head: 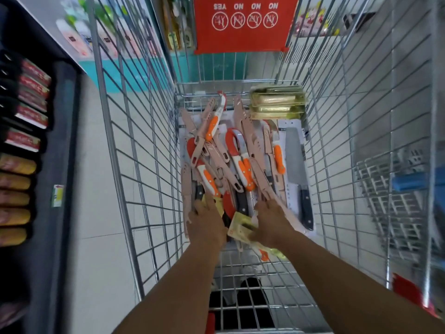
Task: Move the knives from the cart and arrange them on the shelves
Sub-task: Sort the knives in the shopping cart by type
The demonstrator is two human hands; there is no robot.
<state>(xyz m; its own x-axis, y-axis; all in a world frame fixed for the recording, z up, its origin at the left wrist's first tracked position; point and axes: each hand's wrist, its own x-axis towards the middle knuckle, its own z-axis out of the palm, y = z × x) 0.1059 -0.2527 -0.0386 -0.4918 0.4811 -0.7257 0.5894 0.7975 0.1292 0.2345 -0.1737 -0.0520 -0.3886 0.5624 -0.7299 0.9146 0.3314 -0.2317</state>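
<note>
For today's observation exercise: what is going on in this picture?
A person leans over a wire shopping cart and reaches both hands into a jumble of knives on its floor. The left hand rests on the pile's near edge; the right hand is at a yellow packaged item. Nothing is lifted out yet. A dark shelf stands to the left.

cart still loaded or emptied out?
Loaded. The cart floor holds a pile of sheathed knives, a cleaver and gold boxes; both hands reach into the pile.
</note>
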